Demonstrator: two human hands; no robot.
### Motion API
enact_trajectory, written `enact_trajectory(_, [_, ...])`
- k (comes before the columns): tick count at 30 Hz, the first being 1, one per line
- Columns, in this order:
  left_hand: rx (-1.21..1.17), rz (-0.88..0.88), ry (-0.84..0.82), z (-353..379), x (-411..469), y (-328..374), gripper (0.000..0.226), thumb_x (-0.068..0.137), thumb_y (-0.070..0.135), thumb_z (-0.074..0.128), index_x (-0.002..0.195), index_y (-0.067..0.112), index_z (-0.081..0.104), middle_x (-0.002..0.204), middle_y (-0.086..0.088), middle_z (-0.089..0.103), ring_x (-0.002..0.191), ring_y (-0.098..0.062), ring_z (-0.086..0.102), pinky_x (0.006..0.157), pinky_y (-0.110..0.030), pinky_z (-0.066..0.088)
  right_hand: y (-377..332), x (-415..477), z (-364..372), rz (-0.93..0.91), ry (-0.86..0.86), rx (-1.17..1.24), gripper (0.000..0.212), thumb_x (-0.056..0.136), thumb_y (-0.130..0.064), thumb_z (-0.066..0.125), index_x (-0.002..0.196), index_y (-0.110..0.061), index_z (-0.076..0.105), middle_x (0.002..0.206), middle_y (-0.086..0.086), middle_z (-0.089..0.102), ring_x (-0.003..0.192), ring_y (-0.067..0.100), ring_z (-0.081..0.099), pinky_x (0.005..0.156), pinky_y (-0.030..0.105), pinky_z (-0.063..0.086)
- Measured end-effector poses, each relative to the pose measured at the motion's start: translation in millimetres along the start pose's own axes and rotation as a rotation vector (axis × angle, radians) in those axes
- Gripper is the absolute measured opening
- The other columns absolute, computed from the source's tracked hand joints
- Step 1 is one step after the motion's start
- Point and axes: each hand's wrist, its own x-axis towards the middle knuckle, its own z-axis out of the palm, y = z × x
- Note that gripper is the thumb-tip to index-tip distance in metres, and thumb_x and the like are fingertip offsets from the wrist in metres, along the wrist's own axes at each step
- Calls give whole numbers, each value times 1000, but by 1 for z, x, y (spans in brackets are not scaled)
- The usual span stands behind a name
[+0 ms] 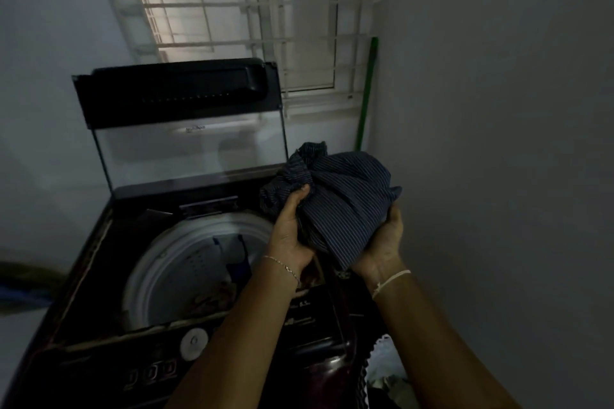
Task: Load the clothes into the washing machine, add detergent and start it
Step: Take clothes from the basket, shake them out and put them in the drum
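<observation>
Your two forearms enter from the bottom edge. Below them lies the dark control panel of the washing machine, with a row of small buttons and a white round dial. At lower right, beside the machine's glossy maroon corner, something with a white scalloped edge shows; what it is cannot be told.

Your left hand, a thin chain at its wrist, has its fingers curled round the left side of a bunched dark striped garment. Your right hand, a white thread at its wrist, cups the bundle from beneath on the right, fingers bent up into the cloth. The garment is held in the air above the machine's right front edge, to the right of the tub opening and not in it.

The white tub rim is exposed. Brownish cloth lies low inside, and a dark blue piece sits against the tub's right wall.

The lid stands raised at the back, with a dark upper frame and a clear panel.

Behind it is a window with a white barred grille, lit from outside. A green pole leans in the corner beside it. Plain pale walls close both sides; the room is dim.
</observation>
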Motion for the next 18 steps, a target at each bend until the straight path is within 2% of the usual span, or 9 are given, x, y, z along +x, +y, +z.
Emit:
enact_trajectory(2, [2,16,27,-16,-1,13,34,85,24,65,115,9,67,118,-13,67,113,-32,59,92,-43,50,15,9,6,33,-9,-22,70,88,-65,36,97,-9,77,109,20,70,97,36,67,87,46,54])
enact_trajectory(5, [18,46,88,-47,-3,45,34,85,21,65,117,9,65,116,-12,68,111,-31,61,92,-42,50,43,27,17,54,-2,-49,68,89,-64,36,95,-10,78,105,17,71,91,33,70,84,43,56])
enact_trajectory(7, [59,45,117,-72,-2,70,33,84,20,66,115,10,66,114,-12,68,107,-31,62,90,-41,51,65,41,21,84,15,-48,67,89,-64,37,100,-10,76,105,16,71,96,33,66,87,42,52])
enact_trajectory(11, [126,2,156,-125,1,116,28,84,21,63,109,11,68,109,-11,69,102,-29,63,89,-40,50,111,66,31,163,43,-126,72,86,-67,38,124,-11,62,124,18,63,110,35,58,94,45,46])
enact_trajectory(15, [127,-63,225,-177,4,143,22,88,20,58,105,10,68,100,-11,71,98,-30,62,89,-41,49,158,93,25,249,123,-253,66,89,-63,38,110,-12,72,116,17,68,100,33,65,89,42,50])
enact_trajectory(18, [190,-148,317,-214,11,151,18,91,19,54,91,7,68,85,-12,71,86,-29,62,79,-40,49,191,114,13,380,259,-380,60,91,-56,40,120,-10,65,121,18,64,106,34,59,91,42,47])
